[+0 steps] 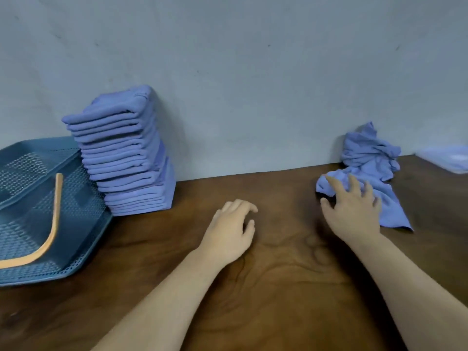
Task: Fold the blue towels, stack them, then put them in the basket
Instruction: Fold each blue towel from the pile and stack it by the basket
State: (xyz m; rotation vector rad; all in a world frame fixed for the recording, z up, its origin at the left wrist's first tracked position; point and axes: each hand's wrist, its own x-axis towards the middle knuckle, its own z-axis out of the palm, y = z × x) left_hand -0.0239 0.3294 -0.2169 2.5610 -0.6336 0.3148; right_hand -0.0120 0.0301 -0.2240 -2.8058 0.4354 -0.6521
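Note:
A tall stack of folded blue towels [126, 158] leans against the wall at the back left. Beside it on the left stands the blue mesh basket [76, 224] with an orange handle [50, 231]. At the back right lies a crumpled pile of unfolded blue towels [369, 155], with one loose blue towel [390, 209] trailing toward me. My right hand [352, 211] rests on the near corner of that loose towel, fingers spread and curling over the cloth. My left hand [233, 229] hovers over the bare table [266, 287] in the middle, fingers loosely bent, holding nothing.
A grey wall runs along the table's far edge. A pale blurred object [448, 158] sits at the far right edge of the view.

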